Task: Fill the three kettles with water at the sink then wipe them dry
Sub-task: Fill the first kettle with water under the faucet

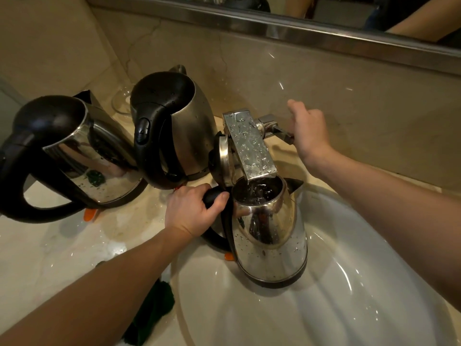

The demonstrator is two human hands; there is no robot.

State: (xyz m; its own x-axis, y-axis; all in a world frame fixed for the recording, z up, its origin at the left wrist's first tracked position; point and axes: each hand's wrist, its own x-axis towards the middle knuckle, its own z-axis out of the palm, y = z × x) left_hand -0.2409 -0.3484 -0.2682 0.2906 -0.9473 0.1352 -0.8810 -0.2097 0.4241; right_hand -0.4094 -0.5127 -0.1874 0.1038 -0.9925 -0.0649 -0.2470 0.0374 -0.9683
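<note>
The right kettle (270, 236) stands upright in the sink (349, 295), at its left rim, with its mouth directly under the end of the tap (249, 143). Its lid (224, 156) is tipped up and back against the tap's left side, and water glints inside the mouth. Drops cling to its steel wall and to the tap.

The hands are well apart. The left hand (197, 211) grips the black handle of this kettle, fingers wrapped over the top of it. The right hand (310, 133) lies over the lever (277, 127) behind the tap, fingers folded round it and thumb sticking out; the lever's end pokes out beneath the palm.

Two more kettles stand on the wet bench (50, 250), left of the sink. The middle kettle (174, 126) is just beside the tap, lid shut and handle toward the camera. The left kettle (74, 156) stands near it, also shut.

A dark green cloth (154, 310) lies at the bench's near edge, touching the sink's rim. A glass bowl (119, 101) sits behind the two kettles by the wall, and a mirror (349, 11) runs along the top.
</note>
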